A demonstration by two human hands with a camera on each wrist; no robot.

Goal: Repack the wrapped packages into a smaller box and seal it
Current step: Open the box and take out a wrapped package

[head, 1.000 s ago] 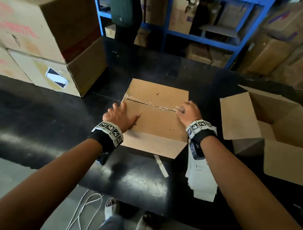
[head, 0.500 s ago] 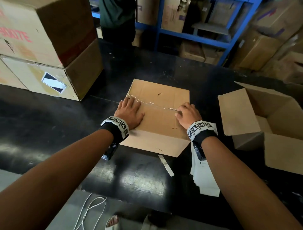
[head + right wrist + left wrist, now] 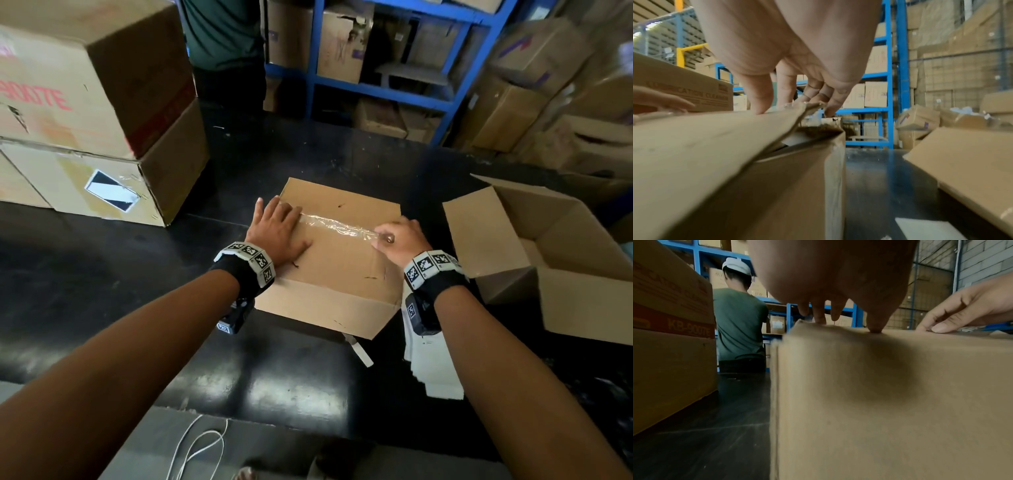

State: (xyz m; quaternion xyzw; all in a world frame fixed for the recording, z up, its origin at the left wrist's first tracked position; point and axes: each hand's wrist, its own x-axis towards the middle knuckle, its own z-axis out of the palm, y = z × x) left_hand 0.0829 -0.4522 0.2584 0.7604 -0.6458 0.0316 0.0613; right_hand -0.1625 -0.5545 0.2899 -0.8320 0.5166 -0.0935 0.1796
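- Glossy black worktable (image 3: 102, 274); the small closed brown cardboard box (image 3: 329, 274) sits mid-table, clear tape strip (image 3: 339, 226) along its top seam.
- Left hand (image 3: 277, 229): fingers straight, slightly spread, flat on box top at tape's left end.
- Right hand (image 3: 399, 240): fingertips press tape's right end at the flap edge; the flap is slightly lifted there.
- Open empty cardboard box (image 3: 548, 260) to the right; stacked large cartons (image 3: 85, 102) to the left.
- Blue steel shelving (image 3: 376, 89) with cartons behind; person in green shirt (image 3: 737, 324) standing there.

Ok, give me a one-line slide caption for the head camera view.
Left hand presses flat on the small cardboard box while the right hand works clear tape along its top seam.
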